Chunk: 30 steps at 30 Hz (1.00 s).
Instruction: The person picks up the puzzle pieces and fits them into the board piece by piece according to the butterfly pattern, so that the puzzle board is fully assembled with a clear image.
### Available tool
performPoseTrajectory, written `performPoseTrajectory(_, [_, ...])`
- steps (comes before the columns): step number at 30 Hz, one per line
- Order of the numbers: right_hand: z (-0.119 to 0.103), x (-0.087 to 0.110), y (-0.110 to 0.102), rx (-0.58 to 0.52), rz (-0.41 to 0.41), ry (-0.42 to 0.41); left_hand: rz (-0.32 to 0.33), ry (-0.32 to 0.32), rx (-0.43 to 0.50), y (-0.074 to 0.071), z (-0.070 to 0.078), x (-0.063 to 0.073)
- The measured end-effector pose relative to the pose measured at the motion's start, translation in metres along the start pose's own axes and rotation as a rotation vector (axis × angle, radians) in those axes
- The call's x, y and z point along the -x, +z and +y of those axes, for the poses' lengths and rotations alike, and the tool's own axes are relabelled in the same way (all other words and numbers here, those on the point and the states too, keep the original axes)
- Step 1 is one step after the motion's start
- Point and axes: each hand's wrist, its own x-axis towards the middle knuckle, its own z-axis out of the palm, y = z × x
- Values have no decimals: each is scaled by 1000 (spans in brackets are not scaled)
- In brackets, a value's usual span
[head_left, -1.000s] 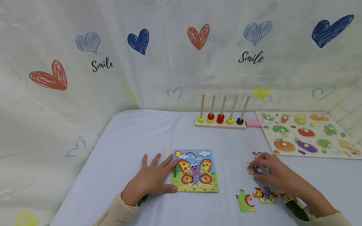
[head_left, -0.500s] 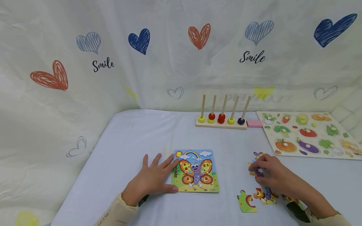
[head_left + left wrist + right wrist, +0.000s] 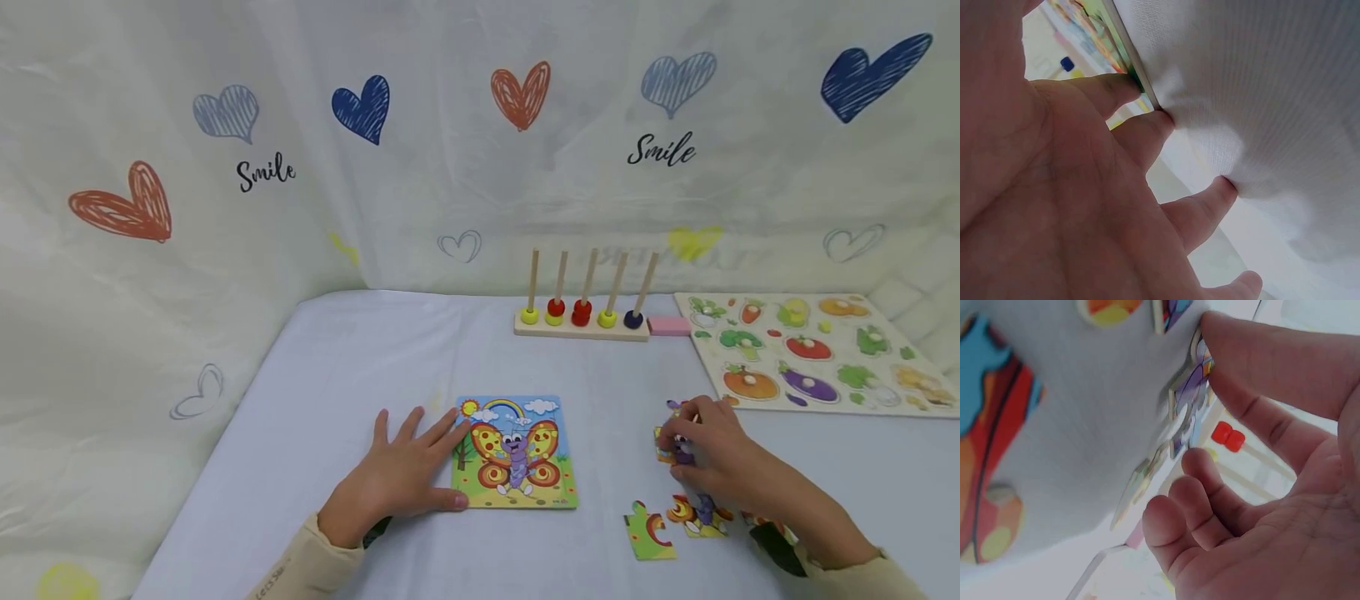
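Note:
A square butterfly puzzle point(image 3: 551, 492) lies flat mid-table. My left hand point(image 3: 397, 475) spreads over its left side, with thumb and index fingertips on the picture; in the left wrist view another fingertip meets the puzzle's edge point(image 3: 1129, 47) and the outer fingers touch the cloth. To the right, my right hand point(image 3: 716, 454) pinches a purple-and-yellow puzzle piece point(image 3: 1190, 387) between thumb and index finger, low over the cloth. Its other fingers are curled loosely. A second piece point(image 3: 672, 406) shows just beyond. Nearer me lie a green piece point(image 3: 643, 537) and a butterfly-body piece point(image 3: 703, 518).
Another piece point(image 3: 756, 522) is partly covered by my right wrist. At the back stands a wooden peg counter point(image 3: 581, 331) with coloured beads, beside a pink block point(image 3: 669, 326). A vegetable peg board point(image 3: 765, 396) covers the back right. A heart-printed curtain point(image 3: 420, 183) hangs behind.
My right index finger has bent more over the piece, while that hand stays in about the same place. The left hand and the puzzle hold still; the view shifts slightly.

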Motion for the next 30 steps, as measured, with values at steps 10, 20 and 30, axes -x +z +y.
performPoseTrajectory(10, [-3, -2, -2, 4, -28, 1, 3, -5, 1, -1, -1, 1])
performPoseTrajectory(20, [-8, -1, -5, -52, -83, 68, 12, 4, 10, 1, -1, 1])
performPoseTrajectory(30, [-12, -1, -8, -86, -22, 45, -1, 5, 17, 0, -1, 0])
